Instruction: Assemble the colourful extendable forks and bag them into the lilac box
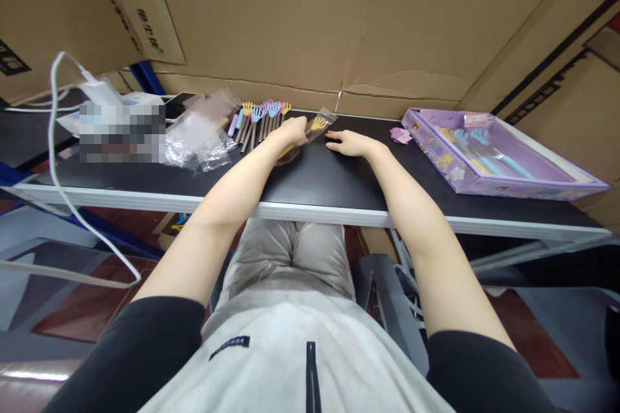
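My left hand (292,131) is curled over the near end of a clear packet (330,117), fingers closed on it and pressing it against the black counter (329,187). Inside the packet lies a stick with a yellow pronged head (318,123), with the head pointing far and to the right. I judge the grip sits low on the packet so that the pronged end shows and the film lies flat.

My right hand (349,142) is open and holds nothing. Its palm is down on the counter and its fingers stretch left, with the tips just beside the packet's right edge. I cannot tell whether they touch it. So the packet sits between my two hands, at the far middle of the counter.

Just left of my left hand is a fanned bundle of sticks (261,117) with blue, pink and yellow heads. Further left lie loose clear bags (201,135), both within easy reach of that hand. Well to the right a purple box (508,188) lies open, with a small pink scrap (401,135) near its left corner.
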Available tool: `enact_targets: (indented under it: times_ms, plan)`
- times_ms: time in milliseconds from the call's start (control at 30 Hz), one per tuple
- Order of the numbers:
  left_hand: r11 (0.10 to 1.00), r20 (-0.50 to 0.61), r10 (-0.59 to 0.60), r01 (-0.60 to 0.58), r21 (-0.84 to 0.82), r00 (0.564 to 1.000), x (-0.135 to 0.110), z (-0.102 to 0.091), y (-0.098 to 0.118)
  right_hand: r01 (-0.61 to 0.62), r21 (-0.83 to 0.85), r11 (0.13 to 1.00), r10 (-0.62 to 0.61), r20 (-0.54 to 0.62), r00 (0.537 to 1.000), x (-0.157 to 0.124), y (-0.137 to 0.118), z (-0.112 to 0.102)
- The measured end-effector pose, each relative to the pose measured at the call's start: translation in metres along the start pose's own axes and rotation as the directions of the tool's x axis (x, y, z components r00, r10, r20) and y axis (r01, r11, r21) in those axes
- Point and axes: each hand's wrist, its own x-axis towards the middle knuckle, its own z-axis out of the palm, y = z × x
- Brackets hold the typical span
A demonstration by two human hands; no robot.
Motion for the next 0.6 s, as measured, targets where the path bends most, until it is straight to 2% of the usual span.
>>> enact_targets:
  times_ms: [133,300,600]
  plan:
    - [0.999,0.001,0.021,-0.021,0.027,1.000,0.001,0.001,-0.002,-0.085,-0.032,0.996,0.082,-0.081,0.993,-0.004,-0.002,-0.006]
    - [0.998,0.033,0.009,-0.011,0.061,0.999,0.000,-0.002,0.000,-0.200,-0.029,0.979,0.189,-0.220,0.957,-0.005,0.003,-0.011]
    - [0.998,0.012,0.023,-0.024,0.060,1.000,0.003,-0.005,-0.004,-0.292,0.006,0.956,0.284,-0.243,0.927,-0.003,0.008,-0.011]
